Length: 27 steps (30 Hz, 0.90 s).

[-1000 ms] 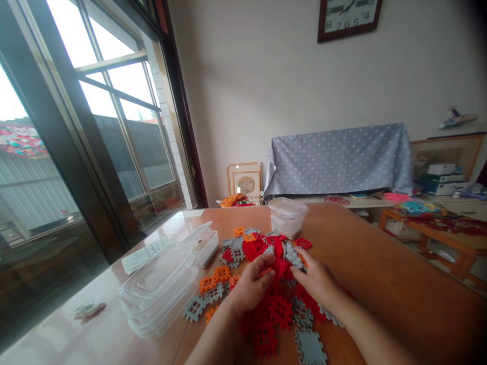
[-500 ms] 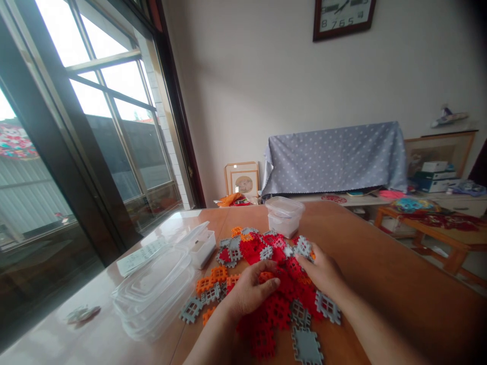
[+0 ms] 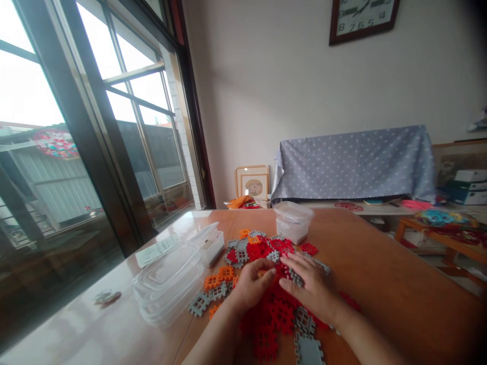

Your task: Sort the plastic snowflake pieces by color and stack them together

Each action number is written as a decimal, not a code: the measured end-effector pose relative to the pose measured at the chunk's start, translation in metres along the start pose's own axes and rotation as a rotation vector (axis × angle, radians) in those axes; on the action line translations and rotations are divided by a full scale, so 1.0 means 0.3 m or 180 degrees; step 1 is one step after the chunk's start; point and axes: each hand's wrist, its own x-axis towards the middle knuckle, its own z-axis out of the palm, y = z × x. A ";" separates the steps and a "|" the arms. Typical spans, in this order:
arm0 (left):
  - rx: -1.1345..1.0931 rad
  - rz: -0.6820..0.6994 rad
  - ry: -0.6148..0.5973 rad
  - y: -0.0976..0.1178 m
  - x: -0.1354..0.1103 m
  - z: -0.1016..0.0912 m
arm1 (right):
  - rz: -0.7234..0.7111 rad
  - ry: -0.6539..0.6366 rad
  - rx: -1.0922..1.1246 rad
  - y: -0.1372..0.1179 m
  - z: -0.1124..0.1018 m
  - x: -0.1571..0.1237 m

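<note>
A heap of red interlocking plastic tiles point(image 3: 281, 314) lies on the table, mixed with grey and orange ones. My left hand point(image 3: 251, 285) is over the middle of the heap, its fingers curled towards the thumb; what lies between them is hidden. Just to its right, my right hand point(image 3: 314, 289) spreads its fingers low over the tiles, palm down. A grey tile point(image 3: 295, 277) shows beneath those fingers. Closer to me is a solid grey tile point(image 3: 309, 349), with a grey window tile point(image 3: 304, 320) behind it. Orange tiles point(image 3: 225, 274) sit left of my left hand.
Stacked clear plastic lids or boxes point(image 3: 167, 284) stand left, beside an open clear box point(image 3: 211, 248). Another lidded clear box point(image 3: 293, 223) is behind the heap. A paper with writing point(image 3: 158, 250) and a small packet point(image 3: 107, 297) lie on the wooden table point(image 3: 384, 274).
My right hand has come from the heap's far right side to its middle, and its fingers have spread. My left hand's thumb and fingers are closer together. The view has turned slightly left.
</note>
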 end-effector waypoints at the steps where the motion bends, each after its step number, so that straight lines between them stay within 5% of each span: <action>1: -0.0066 -0.0019 0.0155 -0.005 0.007 -0.002 | -0.0085 -0.0229 -0.0074 -0.029 0.001 -0.010; 5: -0.0178 -0.0260 0.0609 -0.014 0.045 -0.011 | -0.0443 -0.1097 -0.0042 -0.124 0.009 -0.046; 9: 0.0371 -0.0625 0.0798 -0.012 0.109 -0.024 | -0.0612 -0.1427 0.0019 -0.147 0.029 -0.055; 18: 0.1528 -0.0963 0.1096 -0.090 0.382 -0.061 | -0.0867 -0.1423 -0.0508 -0.096 0.094 -0.016; 27: 0.2608 -0.1458 0.0623 -0.201 0.529 -0.062 | -0.1429 -0.0790 -0.0773 0.057 0.219 0.002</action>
